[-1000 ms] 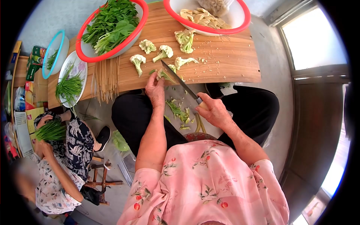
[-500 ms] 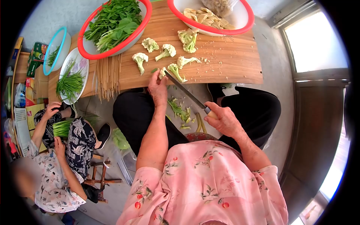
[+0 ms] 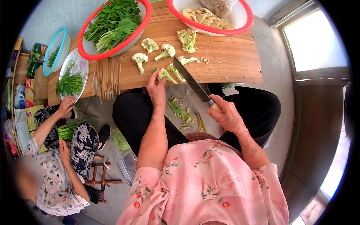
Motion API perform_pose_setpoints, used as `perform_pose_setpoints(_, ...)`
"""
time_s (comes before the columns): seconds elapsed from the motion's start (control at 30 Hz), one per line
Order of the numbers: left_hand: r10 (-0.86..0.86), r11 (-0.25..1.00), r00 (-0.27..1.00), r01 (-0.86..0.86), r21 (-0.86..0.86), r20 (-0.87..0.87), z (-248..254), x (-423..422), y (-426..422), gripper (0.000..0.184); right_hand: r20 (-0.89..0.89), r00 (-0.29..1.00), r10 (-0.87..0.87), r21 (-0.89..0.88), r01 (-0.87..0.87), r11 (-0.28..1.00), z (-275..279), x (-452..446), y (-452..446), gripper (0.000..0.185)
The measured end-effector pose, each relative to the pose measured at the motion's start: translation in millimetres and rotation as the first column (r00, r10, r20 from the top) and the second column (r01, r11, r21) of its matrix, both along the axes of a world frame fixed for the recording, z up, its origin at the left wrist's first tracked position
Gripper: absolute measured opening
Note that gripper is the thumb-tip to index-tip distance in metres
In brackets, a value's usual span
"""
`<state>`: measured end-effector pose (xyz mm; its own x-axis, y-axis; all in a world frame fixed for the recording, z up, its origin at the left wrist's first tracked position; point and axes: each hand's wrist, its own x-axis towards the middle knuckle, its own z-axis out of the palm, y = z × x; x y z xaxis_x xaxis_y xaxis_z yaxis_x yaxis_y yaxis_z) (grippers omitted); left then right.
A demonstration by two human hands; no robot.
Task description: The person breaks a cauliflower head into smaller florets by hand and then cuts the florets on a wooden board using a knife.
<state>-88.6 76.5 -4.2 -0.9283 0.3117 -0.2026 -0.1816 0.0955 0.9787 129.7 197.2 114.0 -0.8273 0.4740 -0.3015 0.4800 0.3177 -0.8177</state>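
My right hand (image 3: 227,115) is wrapped round the wooden handle of a kitchen knife (image 3: 193,83). Its broad dark blade slants up and left over the table's near edge, partly covering the pale-stemmed pieces behind it. At that same edge my left hand (image 3: 156,89) pinches a cauliflower floret (image 3: 166,75) between thumb and fingers, to the left of the blade and apart from it. Another cauliflower piece (image 3: 175,72) lies just right of that floret. Farther back are several more, among them a floret (image 3: 140,62) and a larger chunk (image 3: 188,39).
A red-rimmed basin of leafy greens (image 3: 91,56) and a red-rimmed bowl (image 3: 245,26) stand at the back of the wooden table (image 3: 228,63). Thin sticks (image 3: 107,77) overhang its edge, beside a plate (image 3: 84,71) of chives. At left sits a co-worker (image 3: 56,176) holding green stalks. Trimmings (image 3: 182,112) litter the floor.
The knife blade has lifted and turned away from the floret, which now shows more fully in my left hand. The co-worker's upper hand has moved right, towards the plate.
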Motion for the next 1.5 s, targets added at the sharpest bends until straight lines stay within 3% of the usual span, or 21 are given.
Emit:
perform_pose_setpoints(0.07,0.039,0.990,0.997,-0.048,0.134,0.065,-10.0,-3.0,-2.3,0.039,0.006,1.000,0.001,-0.011,-0.001,1.000,2.6,-0.1,0.8,0.048)
perform_pose_setpoints(0.47,0.038,0.923,0.922,-0.180,0.340,0.384,5.7,-3.1,-4.7,0.038,0.020,1.000,-0.021,-0.038,0.022,0.999,-2.1,-1.2,-2.3,0.044)
perform_pose_setpoints(0.67,0.060,0.961,0.935,-0.149,0.232,0.350,-1.8,-2.9,-3.0,0.032,0.020,1.000,-0.011,-0.062,0.012,0.998,-6.0,1.1,0.2,0.044)
perform_pose_setpoints(0.8,0.054,0.947,0.932,-0.162,0.278,0.358,-4.5,-3.2,-3.3,0.031,0.029,1.000,0.009,-0.090,-0.007,0.996,-5.9,-0.3,-4.3,0.044)
perform_pose_setpoints(0.97,0.040,0.973,0.946,-0.110,0.203,0.322,0.6,-2.1,-3.7,0.036,0.026,0.999,0.023,-0.089,-0.021,0.996,-7.7,0.2,-6.0,0.043)
perform_pose_setpoints(1.07,0.036,0.955,0.956,-0.119,0.273,0.291,2.0,0.2,-2.8,0.038,0.032,0.999,0.018,-0.100,-0.015,0.995,-8.8,-0.1,-6.5,0.043)
perform_pose_setpoints(1.13,0.030,0.957,0.956,-0.112,0.268,0.292,3.2,0.0,-3.4,0.039,-0.060,0.997,0.040,-0.059,-0.044,0.997,-16.6,1.6,-6.4,0.047)
perform_pose_setpoints(1.3,0.024,0.966,0.965,-0.089,0.241,0.260,0.9,1.3,-0.9,0.043,-0.022,0.999,0.040,-0.061,-0.041,0.997,-12.7,-0.3,-6.3,0.045)
perform_pose_setpoints(1.5,-0.003,0.994,0.980,-0.018,0.104,0.201,-3.0,1.6,-1.4,0.040,0.017,0.999,0.032,-0.084,-0.031,0.996,-10.5,-0.9,-6.4,0.044)
